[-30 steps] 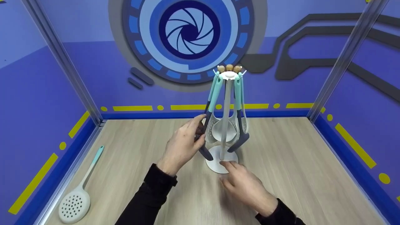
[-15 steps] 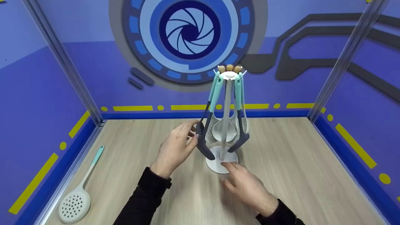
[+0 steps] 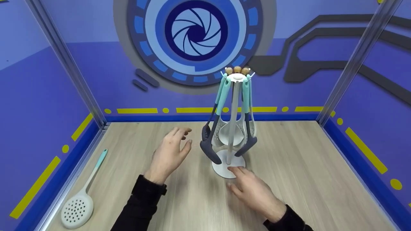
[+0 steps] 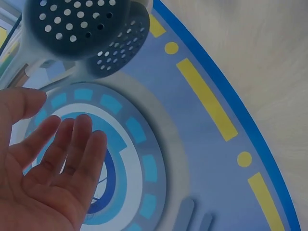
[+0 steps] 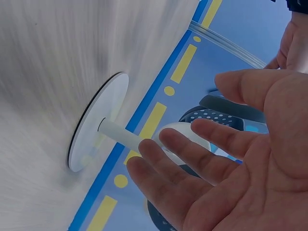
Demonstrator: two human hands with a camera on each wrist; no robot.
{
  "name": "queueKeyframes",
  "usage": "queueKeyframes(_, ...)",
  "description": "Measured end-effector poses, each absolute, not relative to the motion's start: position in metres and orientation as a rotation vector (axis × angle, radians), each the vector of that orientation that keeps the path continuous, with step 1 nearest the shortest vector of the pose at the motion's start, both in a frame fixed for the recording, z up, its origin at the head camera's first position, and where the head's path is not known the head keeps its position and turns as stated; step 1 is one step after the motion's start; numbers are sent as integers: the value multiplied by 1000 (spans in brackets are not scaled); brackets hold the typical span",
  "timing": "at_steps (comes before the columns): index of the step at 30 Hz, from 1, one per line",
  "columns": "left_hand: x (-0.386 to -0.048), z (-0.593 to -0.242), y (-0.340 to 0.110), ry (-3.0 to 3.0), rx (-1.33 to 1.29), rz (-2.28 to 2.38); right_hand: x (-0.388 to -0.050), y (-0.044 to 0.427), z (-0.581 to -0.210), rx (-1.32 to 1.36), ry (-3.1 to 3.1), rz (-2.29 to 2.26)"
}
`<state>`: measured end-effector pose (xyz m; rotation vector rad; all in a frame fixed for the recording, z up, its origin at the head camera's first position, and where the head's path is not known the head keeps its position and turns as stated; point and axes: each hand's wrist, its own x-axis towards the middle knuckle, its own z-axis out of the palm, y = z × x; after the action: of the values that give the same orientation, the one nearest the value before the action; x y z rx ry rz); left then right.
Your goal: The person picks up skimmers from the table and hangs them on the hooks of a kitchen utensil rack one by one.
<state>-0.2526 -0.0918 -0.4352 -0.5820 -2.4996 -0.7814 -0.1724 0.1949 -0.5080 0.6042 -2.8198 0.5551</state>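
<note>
A white utensil stand (image 3: pixel 231 122) with a round base (image 3: pixel 221 170) stands upright, several teal-handled utensils hanging from its top hooks. Dark utensil heads (image 3: pixel 211 152) hang at its left; a pale ladle (image 3: pixel 231 134) shows behind the post. My left hand (image 3: pixel 170 150) is left of the stand, apart from it, fingers loosely bent around nothing. In the left wrist view, perforated utensil heads (image 4: pixel 72 29) hang beyond its fingers. My right hand (image 3: pixel 253 191) has its fingertips over the base's front; whether they touch it I cannot tell. The right wrist view shows these fingers extended, holding nothing.
A pale skimmer (image 3: pixel 77 210) with a teal handle lies on the wooden table (image 3: pixel 305 179) at the far left. Printed blue panels (image 3: pixel 144 86) enclose the back and both sides, with metal posts (image 3: pixel 85 86) in the corners.
My left hand has let go of the dark utensil heads at the stand's left and drawn back left, toward me. The right hand stays by the base.
</note>
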Motion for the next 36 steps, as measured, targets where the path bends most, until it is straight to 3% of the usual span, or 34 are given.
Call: queueKeyframes(36,-264,-469,-175,-2684,-280,-692,-170,198,-510,621,-2797,572)
